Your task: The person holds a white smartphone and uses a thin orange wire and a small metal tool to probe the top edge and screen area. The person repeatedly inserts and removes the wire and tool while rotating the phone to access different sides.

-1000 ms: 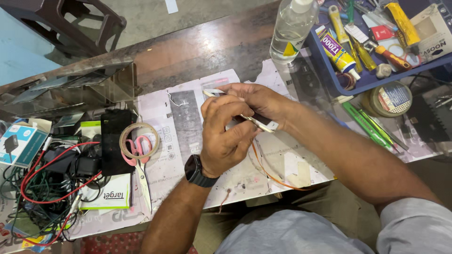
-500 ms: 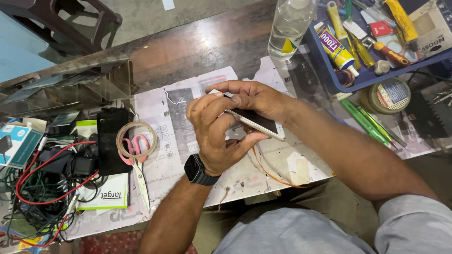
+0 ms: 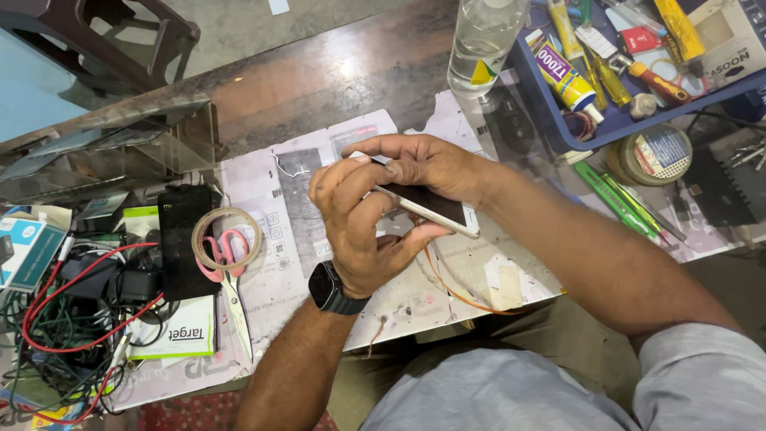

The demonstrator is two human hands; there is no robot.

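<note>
Both hands (image 3: 383,203) cradle phone (image 3: 435,209) — fingers curled.

We see a phone (image 3: 431,209) with a dark screen and pale gold edge. Our watch (image 3: 331,289) is black. At the table's left edge lie pink-handled scissors (image 3: 227,267), a tan tape ring (image 3: 227,239) and red wires (image 3: 56,319). The tray (image 3: 594,128) at the right corner is blue, with green pens (image 3: 618,199) before it.
</note>
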